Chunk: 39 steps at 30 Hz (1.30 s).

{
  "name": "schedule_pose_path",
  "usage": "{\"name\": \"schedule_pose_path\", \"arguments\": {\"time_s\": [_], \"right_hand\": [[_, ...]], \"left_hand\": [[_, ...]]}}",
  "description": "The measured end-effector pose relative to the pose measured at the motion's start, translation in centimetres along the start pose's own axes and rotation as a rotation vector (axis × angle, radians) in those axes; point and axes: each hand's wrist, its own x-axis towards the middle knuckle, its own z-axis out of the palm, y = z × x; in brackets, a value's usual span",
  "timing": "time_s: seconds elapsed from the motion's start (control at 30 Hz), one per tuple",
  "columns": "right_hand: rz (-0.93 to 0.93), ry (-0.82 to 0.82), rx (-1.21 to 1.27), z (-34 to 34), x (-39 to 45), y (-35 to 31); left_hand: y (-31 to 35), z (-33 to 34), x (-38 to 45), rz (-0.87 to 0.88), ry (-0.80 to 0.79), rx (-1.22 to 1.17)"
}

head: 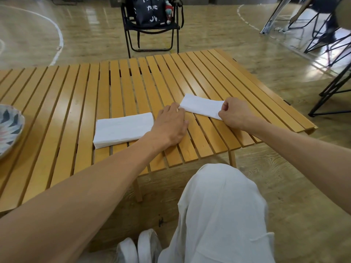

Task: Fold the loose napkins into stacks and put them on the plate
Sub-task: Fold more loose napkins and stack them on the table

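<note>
A long white napkin [201,107] lay on the wooden slat bench [76,103], over near the far right side. Its long way ran from left to right, with the right end a bit closer to the person. The left hand [170,128] lay flat with its fingers straight, and the tips pressed down on the left end of the napkin. The right hand [234,113] had its fingers curled, and it pinched the right end of the napkin between thumb and fingers. So the napkin sat right between the two hands, one hand at each short end. The next fold would most likely bring one short end over to the other, and the right hand looked ready to lift its end across. A neat stack of folded napkins [123,130] lay just to the left of the left hand, touching the bench and near the wrist. The plate [9,128] with its dark and pink leaf pattern sat far off at the left edge of the bench, well apart from both the stack and the napkin, so the left hand was the nearer one to it. Nothing was on the part of the plate that showed. Past the bench stood a black folding chair [152,29] with a dark bag [149,11] on it. The bag had white letters, and only "OPEN" could be read with some guessing; the rest was too broken up to tell.
</note>
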Motion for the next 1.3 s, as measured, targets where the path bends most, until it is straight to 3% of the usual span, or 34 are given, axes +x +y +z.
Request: {"name": "schedule_pose_path", "arguments": {"time_s": [0.13,0.37,0.5,0.6,0.8,0.97,1.1,1.2,1.3], "right_hand": [[0.01,-0.013,0.002,0.0,0.2,0.1],[-0.037,-0.002,-0.166,0.0,-0.4,-0.1],[-0.345,0.13,-0.325,-0.2,-2.0,-0.6],[-0.51,0.034,-0.459,0.2,-2.4,-1.4],[-0.412,-0.015,-0.486,0.1,-1.9,-2.3],[-0.448,-0.008,-0.542,0.4,-1.7,-2.3],[-0.507,-0.003,-0.421,-0.1,-2.3,-2.2],[-0.43,-0.086,-0.115,-1.2,-3.2,-2.6],[-0.377,-0.103,0.119,-2.6,-3.4,-3.7]], "left_hand": [[0.2,0.2,0.0,0.149,-0.014,0.058],[0.0,0.4,0.2,0.144,-0.045,0.059],[0.3,0.2,0.2,0.145,0.011,0.099],[0.3,0.2,0.2,0.143,0.058,0.107],[0.9,-0.4,0.8,0.077,0.106,-0.015],[1.3,0.0,1.1,-0.06,0.161,-0.121],[1.7,0.8,0.8,-0.097,0.2,-0.181],[1.5,0.6,0.2,-0.136,0.284,-0.232],[0.7,-1.1,-0.7,-0.163,0.369,-0.451]]}}
